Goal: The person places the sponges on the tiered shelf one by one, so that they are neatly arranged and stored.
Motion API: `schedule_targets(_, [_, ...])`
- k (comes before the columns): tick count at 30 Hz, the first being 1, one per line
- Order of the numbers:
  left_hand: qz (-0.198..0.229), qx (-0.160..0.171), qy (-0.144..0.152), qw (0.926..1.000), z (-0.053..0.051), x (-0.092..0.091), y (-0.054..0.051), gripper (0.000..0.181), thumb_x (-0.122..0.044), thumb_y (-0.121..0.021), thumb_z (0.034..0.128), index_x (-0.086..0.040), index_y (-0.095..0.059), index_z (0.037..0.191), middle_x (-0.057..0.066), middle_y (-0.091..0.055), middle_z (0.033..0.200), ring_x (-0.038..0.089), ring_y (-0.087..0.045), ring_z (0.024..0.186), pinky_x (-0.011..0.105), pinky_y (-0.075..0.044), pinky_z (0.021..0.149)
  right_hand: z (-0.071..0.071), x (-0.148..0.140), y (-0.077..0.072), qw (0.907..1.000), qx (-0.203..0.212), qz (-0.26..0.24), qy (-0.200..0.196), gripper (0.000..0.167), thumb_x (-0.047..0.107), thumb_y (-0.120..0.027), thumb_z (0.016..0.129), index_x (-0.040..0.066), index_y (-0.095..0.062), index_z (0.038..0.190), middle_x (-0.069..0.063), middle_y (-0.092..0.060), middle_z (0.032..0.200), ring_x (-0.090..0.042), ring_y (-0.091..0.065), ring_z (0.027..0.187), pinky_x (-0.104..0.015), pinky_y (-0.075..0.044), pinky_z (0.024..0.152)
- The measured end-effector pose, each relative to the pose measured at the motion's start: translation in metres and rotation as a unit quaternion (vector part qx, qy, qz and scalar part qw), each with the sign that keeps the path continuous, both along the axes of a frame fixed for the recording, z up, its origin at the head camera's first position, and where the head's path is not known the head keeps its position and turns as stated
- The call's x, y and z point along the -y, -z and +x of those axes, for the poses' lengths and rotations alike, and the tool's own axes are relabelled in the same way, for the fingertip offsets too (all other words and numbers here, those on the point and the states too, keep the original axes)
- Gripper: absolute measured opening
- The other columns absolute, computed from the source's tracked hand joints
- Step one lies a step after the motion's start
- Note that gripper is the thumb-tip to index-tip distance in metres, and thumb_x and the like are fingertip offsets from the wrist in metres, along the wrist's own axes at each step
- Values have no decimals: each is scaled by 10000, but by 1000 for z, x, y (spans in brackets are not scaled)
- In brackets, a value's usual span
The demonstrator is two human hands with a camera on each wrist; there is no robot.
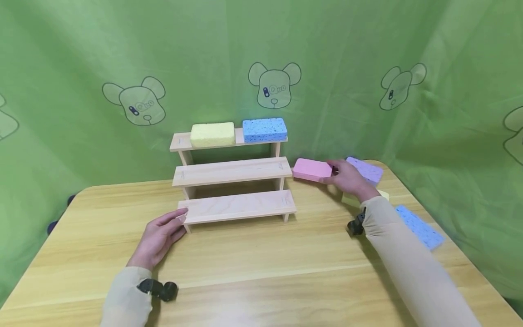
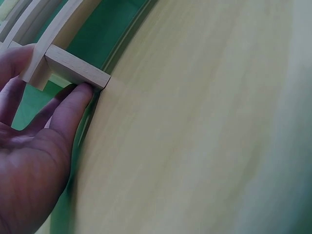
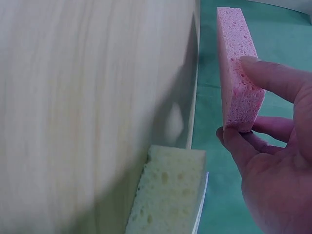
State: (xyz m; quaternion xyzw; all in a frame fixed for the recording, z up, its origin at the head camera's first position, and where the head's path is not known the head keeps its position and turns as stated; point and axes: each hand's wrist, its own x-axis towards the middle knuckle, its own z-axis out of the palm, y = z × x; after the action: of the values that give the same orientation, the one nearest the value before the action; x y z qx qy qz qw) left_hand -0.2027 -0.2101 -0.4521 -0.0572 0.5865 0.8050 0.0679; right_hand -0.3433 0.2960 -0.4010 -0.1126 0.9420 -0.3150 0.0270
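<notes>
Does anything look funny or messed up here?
Nothing looks spilled or broken. The wooden rack stands upright and the pink sponge looks whole. Only the loose blue sponge at the right of the table lies slanted, not lined up like the yellow sponge on the rack. A bit untidy, not wrong.

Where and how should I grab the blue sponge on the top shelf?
Probably pinch the blue sponge by its right end, front to back, coming from the right. It lies flat, long side forward, that end free near the end of the top shelf; the yellow sponge sits close on its left.
</notes>
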Motion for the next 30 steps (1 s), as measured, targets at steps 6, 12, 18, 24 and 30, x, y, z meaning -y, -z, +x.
schedule_targets(6, [30, -5, 13, 10000, 0, -1, -1, 186, -37, -657, 938, -148, -741, 1061, 63, -546, 1314, 161, -629, 1089, 346, -482, 999, 6, -4, -5, 10000, -40, -60, -3, 793, 228, -746, 876, -158, -331, 1430, -364, -378, 1410, -490, -342, 1316, -566, -246, 1134])
schedule_targets(12, [55, -34, 2, 10000, 0, -1, -1, 189, -27, -653, 937, -141, -739, 1061, 51, -567, 1287, 161, -633, 1084, 346, -482, 998, 11, -7, -9, 9999, 4, -104, 30, 797, 254, -732, 891, -137, -319, 1449, -345, -373, 1421, -475, -349, 1316, -557, -261, 1132])
schedule_targets(18, [75, -55, 31, 10000, 0, 0, -1, 191, -24, -655, 936, -140, -744, 1059, 18, -590, 1250, 163, -634, 1082, 348, -484, 996, 17, -12, -11, 9997, -35, -235, 38, 795, 249, -740, 889, -135, -325, 1448, -334, -403, 1386, -466, -382, 1287, -558, -286, 1117])
schedule_targets(24, [22, -35, 47, 10000, 1, 1, -1, 197, -34, -659, 935, -124, -736, 1091, 46, -556, 1299, 167, -630, 1087, 343, -485, 996, 17, -14, -9, 9995, -40, -299, 66, 802, 254, -744, 887, -130, -324, 1452, -329, -405, 1381, -462, -385, 1284, -553, -282, 1120])
schedule_targets(30, [54, -33, 57, 10000, 1, 1, -1, 201, -21, -648, 939, -128, -742, 1080, 32, -567, 1282, 167, -631, 1086, 343, -484, 996, 17, -15, -7, 9990, -73, -415, 119, 812, 253, -760, 874, -129, -331, 1448, -326, -403, 1387, -462, -395, 1285, -544, -301, 1116])
